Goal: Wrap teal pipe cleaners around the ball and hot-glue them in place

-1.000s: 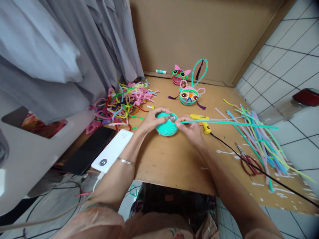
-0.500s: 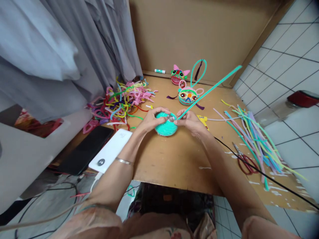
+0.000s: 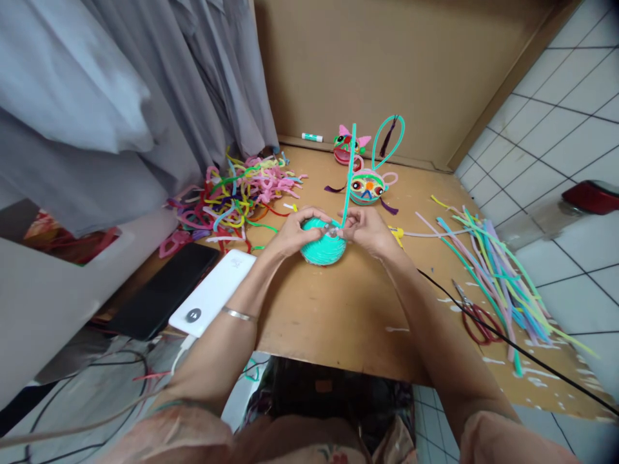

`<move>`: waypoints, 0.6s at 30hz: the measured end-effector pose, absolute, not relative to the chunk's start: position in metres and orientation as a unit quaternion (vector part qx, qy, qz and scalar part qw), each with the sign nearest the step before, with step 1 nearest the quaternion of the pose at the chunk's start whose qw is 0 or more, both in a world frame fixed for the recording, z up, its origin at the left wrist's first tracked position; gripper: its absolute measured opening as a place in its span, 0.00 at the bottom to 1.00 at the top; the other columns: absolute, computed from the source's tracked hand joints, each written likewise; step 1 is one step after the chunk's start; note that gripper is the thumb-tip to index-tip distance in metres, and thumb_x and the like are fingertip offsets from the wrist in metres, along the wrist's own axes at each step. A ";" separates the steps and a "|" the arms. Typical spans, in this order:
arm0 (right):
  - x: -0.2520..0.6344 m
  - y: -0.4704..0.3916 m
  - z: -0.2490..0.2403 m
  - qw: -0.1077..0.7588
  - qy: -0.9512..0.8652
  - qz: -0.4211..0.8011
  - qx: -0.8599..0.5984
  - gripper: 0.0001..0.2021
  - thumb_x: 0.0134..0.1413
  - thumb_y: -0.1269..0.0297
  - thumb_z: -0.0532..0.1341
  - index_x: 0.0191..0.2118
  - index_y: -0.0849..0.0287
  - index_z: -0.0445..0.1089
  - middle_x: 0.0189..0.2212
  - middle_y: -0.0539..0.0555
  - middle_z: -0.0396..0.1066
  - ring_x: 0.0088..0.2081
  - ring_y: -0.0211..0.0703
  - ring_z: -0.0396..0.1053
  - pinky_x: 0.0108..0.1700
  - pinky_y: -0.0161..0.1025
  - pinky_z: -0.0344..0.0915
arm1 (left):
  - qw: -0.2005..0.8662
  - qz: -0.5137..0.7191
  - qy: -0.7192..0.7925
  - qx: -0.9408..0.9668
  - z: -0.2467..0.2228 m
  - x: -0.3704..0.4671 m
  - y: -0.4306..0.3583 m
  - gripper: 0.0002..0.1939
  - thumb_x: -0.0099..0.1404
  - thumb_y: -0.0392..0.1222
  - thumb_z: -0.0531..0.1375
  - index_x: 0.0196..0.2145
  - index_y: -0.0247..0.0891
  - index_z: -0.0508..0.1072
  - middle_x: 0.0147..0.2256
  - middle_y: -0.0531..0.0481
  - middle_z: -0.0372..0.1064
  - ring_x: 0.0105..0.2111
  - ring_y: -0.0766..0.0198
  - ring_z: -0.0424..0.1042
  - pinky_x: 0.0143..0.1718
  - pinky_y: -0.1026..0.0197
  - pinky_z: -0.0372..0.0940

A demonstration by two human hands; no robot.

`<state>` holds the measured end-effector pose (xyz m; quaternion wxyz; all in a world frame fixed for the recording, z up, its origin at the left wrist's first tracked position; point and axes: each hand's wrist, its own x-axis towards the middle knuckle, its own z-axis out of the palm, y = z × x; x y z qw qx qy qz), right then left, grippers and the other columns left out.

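A turquoise ball [image 3: 325,250], wound round with fuzzy pipe cleaner, rests low over the table with a small clear spot at its top. My left hand [image 3: 298,233] is closed round its left side, thumb lying across the top. At the ball's upper right, my right hand [image 3: 366,229] pinches a turquoise pipe cleaner [image 3: 350,171] close to its lower end. The free length of that pipe cleaner stands almost straight up. The fingertips of both hands nearly meet at the clear spot, and they partly hide it.
Two finished animal-face crafts, one turquoise [image 3: 366,188] and one red [image 3: 342,153], stand behind. Tangled pipe cleaners [image 3: 251,187] lie left, straight ones [image 3: 503,277] right beside red-handled scissors [image 3: 478,322]. A yellow glue gun [image 3: 396,234], white power bank [image 3: 213,290] and black phone [image 3: 167,290] lie nearby.
The pipe cleaner's free end has swung from the upper right to nearly upright. My right hand has turned with it, while my left hand keeps its hold on the ball.
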<state>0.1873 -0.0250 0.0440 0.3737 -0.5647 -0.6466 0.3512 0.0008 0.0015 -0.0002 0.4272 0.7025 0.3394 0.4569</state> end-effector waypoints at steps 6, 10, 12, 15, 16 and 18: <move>0.185 -0.027 0.052 0.340 -0.675 0.320 -0.571 0.22 0.38 0.79 0.61 0.45 0.63 0.72 0.18 0.41 0.64 0.23 0.35 0.63 0.29 0.34 0.58 | 0.411 0.453 0.351 0.708 -0.001 0.000 0.002 0.16 0.49 0.44 0.63 0.36 0.36 0.80 0.39 0.46 0.72 0.44 0.55 0.71 0.51 0.52 0.65; 0.186 -0.029 0.054 0.330 -0.684 0.321 -0.566 0.33 0.39 0.80 0.64 0.57 0.65 0.66 0.20 0.42 0.67 0.24 0.36 0.66 0.31 0.36 0.62 | 0.414 0.451 0.343 0.713 0.000 -0.001 0.001 0.16 0.49 0.44 0.63 0.36 0.37 0.80 0.39 0.46 0.73 0.44 0.55 0.71 0.51 0.52 0.65; 0.187 -0.029 0.053 0.326 -0.683 0.324 -0.567 0.33 0.39 0.80 0.64 0.57 0.66 0.65 0.20 0.42 0.67 0.24 0.37 0.66 0.31 0.36 0.63 | 0.415 0.449 0.345 0.712 0.001 -0.001 0.001 0.16 0.49 0.44 0.63 0.36 0.37 0.80 0.39 0.46 0.73 0.44 0.55 0.70 0.51 0.52 0.64; 0.188 -0.027 0.051 0.326 -0.684 0.327 -0.565 0.34 0.38 0.81 0.65 0.57 0.66 0.65 0.20 0.42 0.67 0.25 0.37 0.67 0.31 0.36 0.63 | 0.415 0.449 0.349 0.710 0.001 -0.001 0.001 0.16 0.49 0.44 0.63 0.36 0.37 0.80 0.39 0.46 0.72 0.44 0.55 0.70 0.51 0.53 0.64; 0.189 -0.026 0.050 0.326 -0.686 0.326 -0.563 0.35 0.38 0.80 0.65 0.58 0.65 0.65 0.20 0.42 0.67 0.25 0.38 0.67 0.31 0.36 0.63 | 0.416 0.449 0.348 0.710 0.001 -0.001 0.001 0.16 0.49 0.44 0.63 0.36 0.37 0.80 0.39 0.47 0.72 0.44 0.55 0.70 0.51 0.53 0.64; 0.190 -0.025 0.048 0.328 -0.689 0.321 -0.560 0.37 0.38 0.80 0.65 0.60 0.64 0.63 0.20 0.42 0.67 0.25 0.39 0.67 0.30 0.37 0.62 | 0.419 0.448 0.344 0.711 0.001 -0.001 0.002 0.16 0.49 0.44 0.63 0.36 0.37 0.80 0.39 0.47 0.72 0.44 0.56 0.70 0.51 0.53 0.64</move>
